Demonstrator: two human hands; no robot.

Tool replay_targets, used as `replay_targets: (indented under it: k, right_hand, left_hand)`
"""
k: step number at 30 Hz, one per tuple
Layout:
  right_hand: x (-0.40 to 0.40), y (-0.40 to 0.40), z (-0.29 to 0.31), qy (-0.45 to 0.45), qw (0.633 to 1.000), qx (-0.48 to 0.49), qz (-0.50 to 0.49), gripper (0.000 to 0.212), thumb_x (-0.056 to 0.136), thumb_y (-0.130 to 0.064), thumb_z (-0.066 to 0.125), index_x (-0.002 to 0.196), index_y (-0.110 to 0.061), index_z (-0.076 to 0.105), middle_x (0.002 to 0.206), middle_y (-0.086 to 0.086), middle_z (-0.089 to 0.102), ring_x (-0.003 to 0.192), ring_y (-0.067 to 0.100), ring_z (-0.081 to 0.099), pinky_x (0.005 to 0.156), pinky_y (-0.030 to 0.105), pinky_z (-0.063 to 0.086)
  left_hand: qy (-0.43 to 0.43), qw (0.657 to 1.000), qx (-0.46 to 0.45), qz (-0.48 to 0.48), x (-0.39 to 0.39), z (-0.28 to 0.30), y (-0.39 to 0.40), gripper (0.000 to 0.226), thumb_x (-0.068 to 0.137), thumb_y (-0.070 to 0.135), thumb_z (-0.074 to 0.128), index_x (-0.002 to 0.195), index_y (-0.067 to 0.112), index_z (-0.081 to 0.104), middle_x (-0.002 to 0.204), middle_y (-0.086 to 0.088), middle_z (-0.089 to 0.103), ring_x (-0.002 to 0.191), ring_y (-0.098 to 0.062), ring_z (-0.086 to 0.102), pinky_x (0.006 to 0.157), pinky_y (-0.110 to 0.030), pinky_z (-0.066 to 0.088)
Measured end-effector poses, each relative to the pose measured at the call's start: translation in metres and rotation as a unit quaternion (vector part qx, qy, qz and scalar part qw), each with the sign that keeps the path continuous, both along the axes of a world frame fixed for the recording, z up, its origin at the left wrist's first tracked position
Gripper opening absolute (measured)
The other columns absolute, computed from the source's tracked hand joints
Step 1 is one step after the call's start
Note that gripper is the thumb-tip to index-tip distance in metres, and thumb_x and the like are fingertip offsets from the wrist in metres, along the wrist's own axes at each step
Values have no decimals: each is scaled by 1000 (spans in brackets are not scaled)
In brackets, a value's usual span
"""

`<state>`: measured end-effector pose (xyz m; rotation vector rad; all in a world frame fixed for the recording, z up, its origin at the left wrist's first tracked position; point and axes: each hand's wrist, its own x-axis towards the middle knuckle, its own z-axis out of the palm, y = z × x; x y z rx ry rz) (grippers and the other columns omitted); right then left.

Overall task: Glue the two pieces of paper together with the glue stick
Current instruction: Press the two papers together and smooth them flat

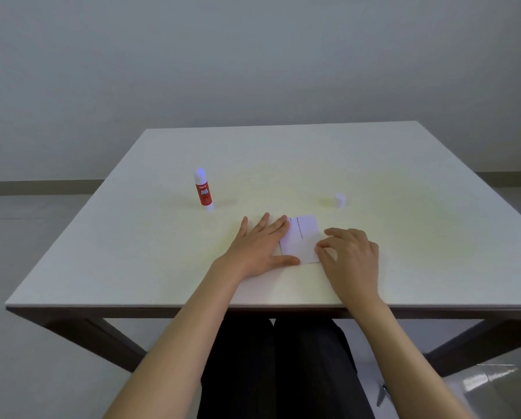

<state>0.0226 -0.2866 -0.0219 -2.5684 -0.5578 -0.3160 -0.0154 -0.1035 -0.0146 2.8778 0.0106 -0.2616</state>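
Observation:
A small white paper [303,238] with a line of printed text lies flat on the table, near the front edge. My left hand [259,247] rests flat on the table with spread fingers, thumb and index finger touching the paper's left side. My right hand [350,255] has curled fingers whose tips press the paper's right edge. I can make out only one sheet; whether a second lies beneath it I cannot tell. The red and white glue stick [203,190] stands upright and uncapped to the left, apart from both hands. Its white cap [340,200] sits to the right, behind the paper.
The white table [404,182] has dark legs, and its front edge runs just below my wrists. My dark-trousered legs show under it. A grey wall stands behind the table.

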Motion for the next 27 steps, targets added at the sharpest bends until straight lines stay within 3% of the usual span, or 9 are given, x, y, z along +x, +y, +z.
replay_targets:
  k: [3,8,10,11,13,14,17,21,27]
  right_hand:
    - [-10,18,-2,-25,997,-51,52,25,92,-24,52,91,-16,76,122,-7,67,133,20,42,105,36,19]
    - [-24,35,-2,-69,991,-92,63,31,93,-22,46,76,-13,71,86,-3,74,120,21,55,107,38,7]
    - [-22,39,1,-64,991,-105,60,32,95,-28,42,87,-15,71,98,-2,73,123,24,52,107,41,6]
    - [-22,40,2,-51,989,-122,69,35,97,-33,38,105,-16,68,114,-1,69,130,25,46,109,44,3]
    - [-25,45,-2,-22,977,-176,121,56,97,-48,21,142,-19,39,151,-3,40,145,27,21,113,51,-12]
    - [-26,48,-5,-11,968,-198,154,68,94,-56,9,150,-20,21,159,-4,23,148,27,8,110,53,-21]
    - [-19,54,-14,45,957,-218,185,92,74,-73,-13,151,-25,-3,162,-9,-1,148,25,-10,105,56,-27]
    - [15,58,-8,101,960,-230,124,92,75,-77,-5,151,-25,-9,160,-12,-11,147,23,-18,108,57,-23]
    - [-10,50,-10,82,957,-246,127,93,79,-75,-2,150,-16,-10,161,1,-14,146,22,-21,111,55,-21]
  left_hand:
    - [7,1000,-11,5,-11,1,22,86,87,65,39,151,27,-4,160,14,-8,147,-15,-13,116,-49,-14]
    - [3,1000,-4,-6,-28,-4,41,86,87,67,37,151,30,-7,159,17,-11,146,-14,-17,115,-50,-16]
    - [2,1000,1,-10,-28,-4,41,88,86,69,35,151,28,-9,159,15,-11,146,-15,-18,115,-50,-16]
    - [3,1000,4,-13,-28,-4,41,89,86,69,34,151,28,-10,159,15,-12,146,-15,-19,115,-50,-15]
    - [6,1000,9,-18,-27,-3,41,88,86,69,33,151,27,-10,159,14,-13,145,-15,-20,116,-50,-15]
    - [7,1000,14,-21,-27,-3,41,87,87,68,32,151,26,-10,159,14,-14,145,-15,-20,116,-50,-15]
    - [8,999,26,-30,-26,-3,43,84,90,63,33,150,27,-12,158,15,-16,145,-15,-21,116,-50,-15]
    - [16,1000,14,-21,-25,-1,42,90,85,71,33,150,29,-12,158,16,-15,145,-13,-21,115,-50,-16]
    - [19,999,22,-21,-24,-2,42,91,85,70,34,150,26,-12,158,15,-16,145,-12,-20,116,-50,-15]
